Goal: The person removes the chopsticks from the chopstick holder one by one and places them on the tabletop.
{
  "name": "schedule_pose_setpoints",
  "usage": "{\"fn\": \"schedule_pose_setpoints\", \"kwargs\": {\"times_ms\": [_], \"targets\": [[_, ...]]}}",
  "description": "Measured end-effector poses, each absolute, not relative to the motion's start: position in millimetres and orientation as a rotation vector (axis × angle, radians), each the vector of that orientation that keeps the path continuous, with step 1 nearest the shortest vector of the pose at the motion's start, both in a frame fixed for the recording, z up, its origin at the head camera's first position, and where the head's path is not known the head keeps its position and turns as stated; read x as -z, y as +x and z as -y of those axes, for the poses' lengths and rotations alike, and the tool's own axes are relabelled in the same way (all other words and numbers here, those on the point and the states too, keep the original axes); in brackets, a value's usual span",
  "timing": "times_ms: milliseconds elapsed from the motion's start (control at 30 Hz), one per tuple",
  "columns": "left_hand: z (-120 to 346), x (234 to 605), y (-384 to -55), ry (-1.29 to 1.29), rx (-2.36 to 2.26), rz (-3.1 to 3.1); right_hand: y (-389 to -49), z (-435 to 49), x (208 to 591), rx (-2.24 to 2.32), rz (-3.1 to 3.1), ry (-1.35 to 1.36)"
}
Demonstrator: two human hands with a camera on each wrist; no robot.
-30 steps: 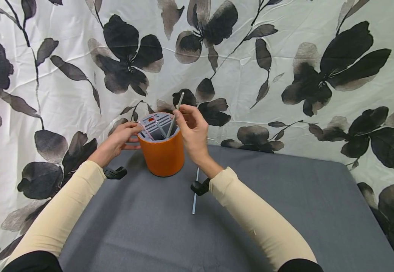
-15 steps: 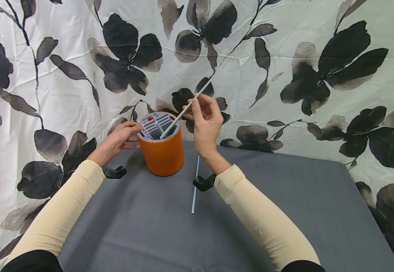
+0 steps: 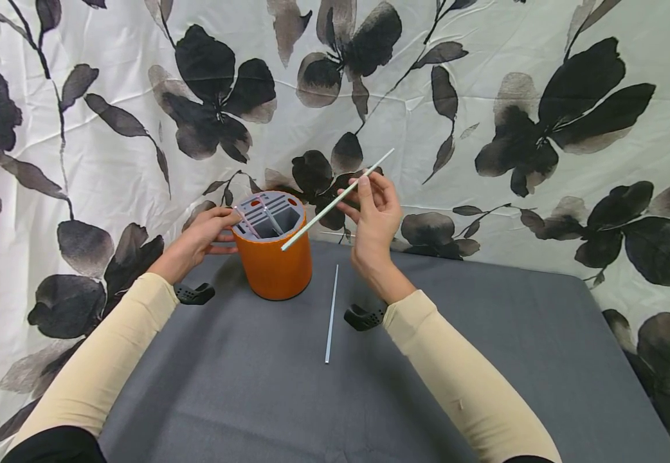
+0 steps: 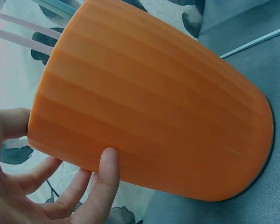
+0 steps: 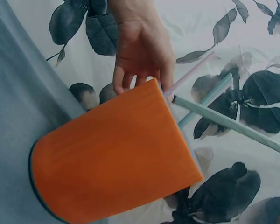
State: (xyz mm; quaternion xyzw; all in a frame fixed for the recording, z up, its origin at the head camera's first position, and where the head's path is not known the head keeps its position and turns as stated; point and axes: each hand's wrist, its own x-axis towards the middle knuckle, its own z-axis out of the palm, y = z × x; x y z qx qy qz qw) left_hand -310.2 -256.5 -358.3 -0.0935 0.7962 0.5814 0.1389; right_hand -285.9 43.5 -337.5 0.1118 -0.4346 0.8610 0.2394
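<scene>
An orange knife-block style holder (image 3: 274,270) with a grey slotted top (image 3: 254,209) stands upright on the table. My left hand (image 3: 208,231) rests against its left side, fingertips at the rim; in the left wrist view, extended fingers (image 4: 109,163) touch the ribbed wall. My right hand (image 3: 375,212) pinches a pale green straw (image 3: 335,202) between thumb and fingers, up and right of the holder. The straw slants, its lower end overlapping the holder's front rim in the head view. A pink straw (image 5: 191,72) and a light blue straw (image 5: 210,98) stick out of the top.
Another light blue straw (image 3: 332,315) lies on the grey table cover (image 3: 456,347), right of the holder. Behind the table hangs a white curtain (image 3: 416,109) with dark flowers. A black wrist camera (image 3: 365,316) hangs below the right wrist.
My right hand has moved rightward, drawing the green straw up out of the holder's top and tilting it flatter. The left hand and the holder have stayed in place.
</scene>
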Motion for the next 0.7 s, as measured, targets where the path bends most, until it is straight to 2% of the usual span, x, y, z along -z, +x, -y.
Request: {"fn": "schedule_pose_setpoints", "kwargs": {"times_ms": [700], "targets": [[255,360,-313,-0.288,-1.687,-2.315,-283,-91,416,-2.568,1.531,0.124]]}}
